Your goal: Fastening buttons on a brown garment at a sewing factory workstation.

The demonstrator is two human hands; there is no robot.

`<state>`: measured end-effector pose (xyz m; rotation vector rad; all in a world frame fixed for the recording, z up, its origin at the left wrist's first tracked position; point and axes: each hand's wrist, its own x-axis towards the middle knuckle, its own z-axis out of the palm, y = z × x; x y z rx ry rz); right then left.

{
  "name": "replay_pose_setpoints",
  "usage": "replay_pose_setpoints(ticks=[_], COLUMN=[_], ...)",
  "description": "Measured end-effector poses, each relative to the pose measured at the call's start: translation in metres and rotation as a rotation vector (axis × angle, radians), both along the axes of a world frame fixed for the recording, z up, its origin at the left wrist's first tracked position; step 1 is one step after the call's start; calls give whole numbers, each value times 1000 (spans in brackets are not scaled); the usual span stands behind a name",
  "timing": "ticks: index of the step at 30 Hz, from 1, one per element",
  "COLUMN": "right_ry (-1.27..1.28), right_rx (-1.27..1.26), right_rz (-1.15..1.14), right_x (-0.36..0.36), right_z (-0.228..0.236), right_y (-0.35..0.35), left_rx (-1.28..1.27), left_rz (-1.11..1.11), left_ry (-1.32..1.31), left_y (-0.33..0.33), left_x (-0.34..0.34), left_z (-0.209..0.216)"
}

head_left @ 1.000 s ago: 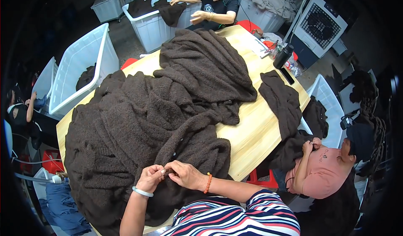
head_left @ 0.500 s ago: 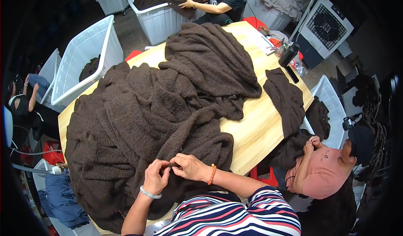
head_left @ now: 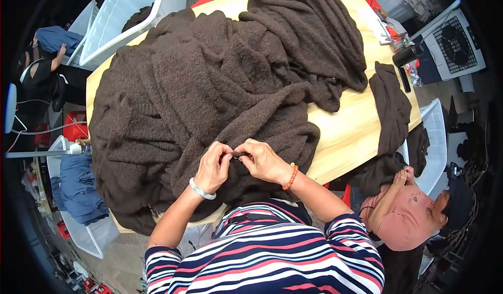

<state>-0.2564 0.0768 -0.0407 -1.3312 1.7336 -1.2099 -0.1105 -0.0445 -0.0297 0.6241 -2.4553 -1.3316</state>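
A large heap of dark brown, fuzzy knit fabric (head_left: 178, 84) covers much of the wooden table (head_left: 346, 131). At its near edge my left hand (head_left: 214, 165), with a pale bangle on the wrist, pinches a small bit of the brown fabric between thumb and fingers. Close beside it, my right hand (head_left: 262, 160), wearing an orange bead bracelet, pinches the same bit from the other side. The fingertips nearly meet, and a small dark edge shows between them. Whether anything smaller is held there is too fine to make out.
On the table's right lie another brown garment (head_left: 390, 105), a dark phone (head_left: 404, 79) and a black bottle (head_left: 403, 57). A co-worker in pink (head_left: 406, 218) sits at the right. White bins (head_left: 126, 21) stand at the far left; blue fabric (head_left: 81, 189) fills one at the near left.
The view has tilted down and shifted, so the table and heap appear higher and further right. Both my hands keep pinching the fabric, with the fingers slightly rearranged.
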Motion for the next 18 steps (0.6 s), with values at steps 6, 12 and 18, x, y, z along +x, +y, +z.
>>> replay_pose_setpoints(ticks=[6, 12, 18], right_ry=[37, -734, -675], right_rx=[-84, 185, 136], right_rz=[-2, 102, 104], right_x=[1, -11, -11], right_z=[-9, 1, -13], right_y=[0, 2, -1], left_rx=[38, 217, 610], left_rz=[-2, -108, -79], left_ry=[-20, 10, -62], left_y=[0, -14, -18], left_x=[3, 8, 10], left_z=[-2, -9, 0])
